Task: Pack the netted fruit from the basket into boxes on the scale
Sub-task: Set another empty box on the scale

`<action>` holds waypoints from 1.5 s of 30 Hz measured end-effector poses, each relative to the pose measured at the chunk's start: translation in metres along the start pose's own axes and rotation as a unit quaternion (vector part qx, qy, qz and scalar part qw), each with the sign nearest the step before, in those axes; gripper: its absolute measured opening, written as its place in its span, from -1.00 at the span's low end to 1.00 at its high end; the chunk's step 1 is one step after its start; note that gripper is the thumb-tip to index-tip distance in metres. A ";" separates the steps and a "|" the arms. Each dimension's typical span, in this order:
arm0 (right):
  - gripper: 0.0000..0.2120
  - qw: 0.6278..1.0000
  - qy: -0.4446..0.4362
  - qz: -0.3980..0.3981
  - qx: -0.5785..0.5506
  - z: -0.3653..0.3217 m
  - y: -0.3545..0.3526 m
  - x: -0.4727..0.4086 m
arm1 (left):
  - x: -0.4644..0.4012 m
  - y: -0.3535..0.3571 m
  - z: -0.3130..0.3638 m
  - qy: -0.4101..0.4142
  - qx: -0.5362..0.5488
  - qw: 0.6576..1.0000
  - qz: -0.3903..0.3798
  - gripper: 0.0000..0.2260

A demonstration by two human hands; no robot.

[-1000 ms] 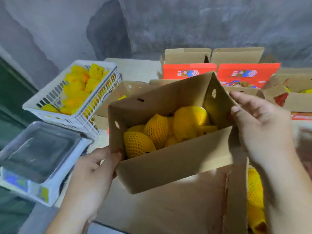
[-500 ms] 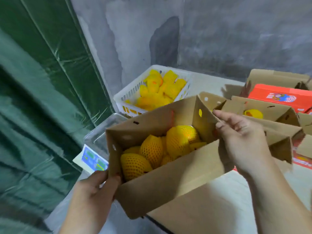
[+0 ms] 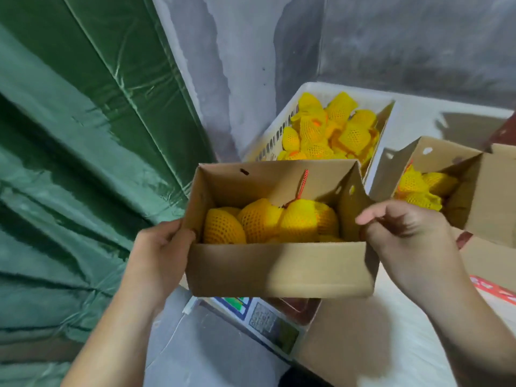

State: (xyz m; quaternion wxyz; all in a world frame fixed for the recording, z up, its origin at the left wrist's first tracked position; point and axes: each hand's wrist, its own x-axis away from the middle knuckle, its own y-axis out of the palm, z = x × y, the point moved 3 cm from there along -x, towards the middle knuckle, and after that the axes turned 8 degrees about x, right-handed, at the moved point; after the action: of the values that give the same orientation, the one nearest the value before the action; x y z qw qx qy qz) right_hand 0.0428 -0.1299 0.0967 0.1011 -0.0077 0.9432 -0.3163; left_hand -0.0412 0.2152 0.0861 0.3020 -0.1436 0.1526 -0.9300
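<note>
Cardboard box (image 3: 279, 268), centre frame, open top, part-filled with netted fruit (image 3: 268, 222). Left hand (image 3: 162, 247) is wrapped round the box's left end wall, thumb over the rim. Right hand (image 3: 402, 233) is pinching the right end wall near the rim, fingers curled in. The box sits over the scale (image 3: 265, 317), whose labelled front shows just below it; whether it rests on the pan or hangs just above, I cannot tell.

Handling, as a judgement: several fruit make the load fairly heavy for thin board. The walls are stiff enough for a two-ended hold, but the upright flaps will flex, so take hold low on the end walls or under the base, not by the flaps. The foam nets look soft and grippy, and they cushion, so the fruit should not slip or bruise easily. A red tie (image 3: 387, 181) stands up against the far wall and could snag.

Room: the white basket (image 3: 310, 89) of netted fruit is in the upper centre, just behind the box. A second open box (image 3: 485, 208) holding fruit stands at right, close to the right hand. Green tarp (image 3: 83, 149) fills the left. Bare counter (image 3: 418, 344) lies lower right. The clear path from basket to box is straight forward and over the far wall.
</note>
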 end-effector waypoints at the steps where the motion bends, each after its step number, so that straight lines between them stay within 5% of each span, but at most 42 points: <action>1: -0.60 1.000 0.009 -0.006 0.009 -0.002 0.009 0.001 | -0.016 -0.001 -0.001 0.006 -0.022 1.000 -0.002 -0.82; 7: -0.64 0.991 0.111 -0.027 0.072 -0.009 0.053 0.022 | -0.073 0.004 -0.013 0.027 -0.077 0.993 -0.083 -0.74; 18: -0.77 0.944 0.216 0.186 0.163 -0.050 0.107 0.062 | -0.141 0.021 -0.028 0.118 0.018 0.954 -0.274 -0.80; 21: -0.89 0.938 0.181 0.205 0.214 -0.072 0.127 0.071 | -0.139 0.003 -0.022 0.194 0.012 0.953 -0.230 -0.73; 26: -0.70 0.940 0.191 0.142 0.243 -0.101 0.160 0.087 | -0.117 -0.013 -0.014 0.308 0.009 0.906 -0.292 -0.73; 34: -0.81 0.951 0.160 0.174 0.198 -0.130 0.162 0.098 | -0.113 -0.034 -0.018 0.281 0.040 0.885 -0.368 -0.77; 45: -0.81 0.981 0.101 0.121 0.117 -0.164 0.195 0.055 | -0.130 -0.053 -0.023 0.273 0.038 0.895 -0.352 -0.77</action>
State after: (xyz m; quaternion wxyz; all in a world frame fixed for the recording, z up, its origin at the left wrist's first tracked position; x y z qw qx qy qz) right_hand -0.0331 0.1194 0.0973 0.0436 0.1507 0.8990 -0.4088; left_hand 0.0244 0.3396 0.0619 -0.0930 0.0834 0.1330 -0.9832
